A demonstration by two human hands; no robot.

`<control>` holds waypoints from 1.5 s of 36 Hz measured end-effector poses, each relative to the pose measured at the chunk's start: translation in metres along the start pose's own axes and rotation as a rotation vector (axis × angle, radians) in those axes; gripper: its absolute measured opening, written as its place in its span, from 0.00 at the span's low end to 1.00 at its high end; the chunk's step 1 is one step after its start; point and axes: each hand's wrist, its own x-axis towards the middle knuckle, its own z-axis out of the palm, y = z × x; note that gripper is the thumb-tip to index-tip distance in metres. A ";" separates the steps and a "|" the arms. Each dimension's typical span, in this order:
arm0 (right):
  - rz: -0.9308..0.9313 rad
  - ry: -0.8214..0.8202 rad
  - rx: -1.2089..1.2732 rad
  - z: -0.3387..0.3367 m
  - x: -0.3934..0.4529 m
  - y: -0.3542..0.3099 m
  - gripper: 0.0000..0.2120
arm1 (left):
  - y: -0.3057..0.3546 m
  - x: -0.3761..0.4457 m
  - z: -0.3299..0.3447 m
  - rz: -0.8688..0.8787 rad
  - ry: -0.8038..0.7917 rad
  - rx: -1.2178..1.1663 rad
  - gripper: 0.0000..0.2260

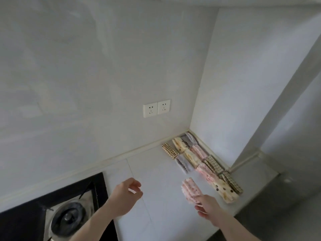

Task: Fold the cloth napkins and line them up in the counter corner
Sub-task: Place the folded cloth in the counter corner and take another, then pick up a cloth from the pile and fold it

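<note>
A pale bench (156, 171) runs into a corner where two grey-white walls meet, with a double wall socket (156, 108) on the back wall and a gas hob (69, 214) at my 8 o'clock. In the corner, at about my 1 o'clock, the folded napkins (201, 159) lie side by side in rows that run out from the corner along the right wall toward me. My right hand (206, 206) holds one more, the pink dotted napkin (191, 190), by its near end; the cloth points away from my fingers toward 11 o'clock, and its long axis lies close to parallel with the napkins already down. It sits just to the left of the rows and near the front of them, apart from the cream spotted napkin (224, 188) at its 3 o'clock. My left hand (126, 193) hangs over bare bench at 10 o'clock, fingers loosely curled and holding nothing, well apart from the rows. I judge the right hand the nearer one for the placing: the open spot seems to lie ahead, beside the purple napkin (183, 165) at 12 o'clock, so the move is a short push forward with the axis kept as it is.
</note>
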 end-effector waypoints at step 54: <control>-0.782 -0.324 -0.820 0.130 0.047 -0.018 0.17 | -0.055 -0.087 0.010 -0.352 0.214 -0.009 0.07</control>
